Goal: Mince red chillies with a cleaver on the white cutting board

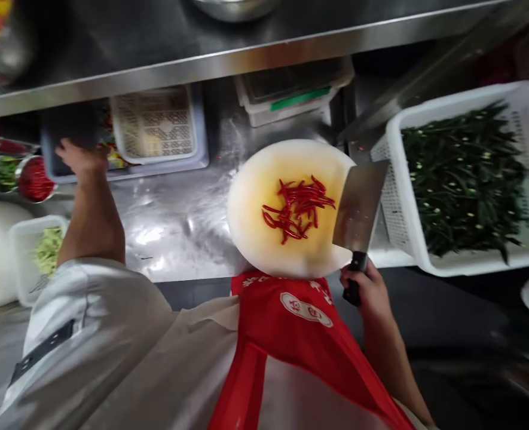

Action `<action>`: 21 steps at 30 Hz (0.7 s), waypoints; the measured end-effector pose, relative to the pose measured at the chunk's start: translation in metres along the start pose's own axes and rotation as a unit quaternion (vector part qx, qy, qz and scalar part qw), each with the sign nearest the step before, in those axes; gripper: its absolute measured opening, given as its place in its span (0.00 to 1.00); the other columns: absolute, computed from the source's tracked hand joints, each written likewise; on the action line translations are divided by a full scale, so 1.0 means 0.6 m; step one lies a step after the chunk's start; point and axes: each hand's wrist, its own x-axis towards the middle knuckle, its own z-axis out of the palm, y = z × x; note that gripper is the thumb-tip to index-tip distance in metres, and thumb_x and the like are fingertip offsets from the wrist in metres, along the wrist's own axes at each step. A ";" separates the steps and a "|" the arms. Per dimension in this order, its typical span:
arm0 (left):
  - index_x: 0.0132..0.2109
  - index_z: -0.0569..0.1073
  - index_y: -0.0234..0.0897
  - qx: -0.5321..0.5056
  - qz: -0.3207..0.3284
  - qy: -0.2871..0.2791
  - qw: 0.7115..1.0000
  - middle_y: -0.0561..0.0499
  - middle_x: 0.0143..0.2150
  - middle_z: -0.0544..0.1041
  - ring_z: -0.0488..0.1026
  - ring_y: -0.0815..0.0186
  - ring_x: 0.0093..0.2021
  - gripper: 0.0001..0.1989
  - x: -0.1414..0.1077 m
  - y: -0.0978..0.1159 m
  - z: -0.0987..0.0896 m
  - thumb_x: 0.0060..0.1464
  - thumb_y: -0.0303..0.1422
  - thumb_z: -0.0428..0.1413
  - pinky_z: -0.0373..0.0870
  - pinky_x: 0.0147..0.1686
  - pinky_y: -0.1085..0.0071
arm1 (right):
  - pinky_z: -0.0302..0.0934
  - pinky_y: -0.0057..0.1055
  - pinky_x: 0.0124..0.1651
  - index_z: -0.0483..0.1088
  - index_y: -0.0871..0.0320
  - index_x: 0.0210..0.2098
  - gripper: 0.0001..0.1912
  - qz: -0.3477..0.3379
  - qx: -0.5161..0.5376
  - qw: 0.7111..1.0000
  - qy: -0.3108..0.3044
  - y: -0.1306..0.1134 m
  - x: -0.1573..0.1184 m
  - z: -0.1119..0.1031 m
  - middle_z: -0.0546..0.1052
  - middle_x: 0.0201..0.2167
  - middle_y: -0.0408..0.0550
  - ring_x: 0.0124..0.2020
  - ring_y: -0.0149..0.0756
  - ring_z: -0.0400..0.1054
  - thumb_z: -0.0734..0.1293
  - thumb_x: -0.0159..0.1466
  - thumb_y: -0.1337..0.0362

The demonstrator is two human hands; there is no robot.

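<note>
My right hand (366, 286) is wrapped round the black handle of a cleaver (360, 206), whose broad blade overlaps the right edge of a round white cutting board (250, 239). Several red chili peppers (297, 209) lie in a loose pile on the board. Far to the left, my left hand (82, 158) reaches over a grey-blue tray (156, 170) under the shelf. Its fingers are partly spread, near colourful pieces in the tray, and nothing shows in its grasp. A white perforated basket (156, 125) sits in that tray, right of the hand.
A large white basket (405, 197) of green peppers stands at the right. A steel shelf edge (219, 65) crosses above the counter. Beneath it is a lidded container (291, 95). At left are bowls of red (35, 179) and green pieces, and a pale-green-filled container (22, 263).
</note>
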 end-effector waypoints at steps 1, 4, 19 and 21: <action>0.33 0.56 0.38 0.011 -0.015 0.034 0.999 0.46 0.48 0.69 0.64 0.65 0.54 0.17 -0.012 0.007 0.018 0.52 0.20 0.60 0.54 0.67 0.54 | 0.52 0.26 0.19 0.64 0.53 0.31 0.11 0.000 0.002 1.000 0.003 -0.001 0.000 0.003 0.68 0.20 0.37 0.18 0.29 0.59 0.70 0.50 0.65; 0.38 0.64 0.32 -0.018 0.086 0.148 0.985 0.41 0.53 0.65 0.64 0.64 0.57 0.02 -0.098 0.033 0.058 0.62 0.24 0.51 0.59 0.63 0.61 | 0.53 0.26 0.20 0.64 0.53 0.31 0.11 -0.011 0.022 1.000 0.006 0.001 0.001 0.008 0.70 0.21 0.36 0.18 0.28 0.59 0.68 0.50 0.67; 0.66 0.63 0.37 -0.006 0.388 -0.338 0.857 0.38 0.75 0.48 0.43 0.43 0.74 0.33 -0.732 0.164 0.215 0.58 0.45 0.59 0.46 0.71 0.44 | 0.56 0.26 0.21 0.63 0.53 0.35 0.14 -0.027 0.063 0.997 -0.038 0.021 0.020 -0.016 0.72 0.24 0.36 0.18 0.28 0.63 0.68 0.50 0.67; 0.62 0.69 0.38 -0.015 0.442 -0.346 0.827 0.40 0.74 0.50 0.45 0.48 0.75 0.22 -0.720 0.164 0.217 0.63 0.39 0.54 0.49 0.71 0.47 | 0.57 0.26 0.21 0.63 0.53 0.35 0.14 -0.032 0.068 0.996 -0.049 0.025 0.025 -0.021 0.72 0.23 0.35 0.18 0.28 0.63 0.68 0.50 0.66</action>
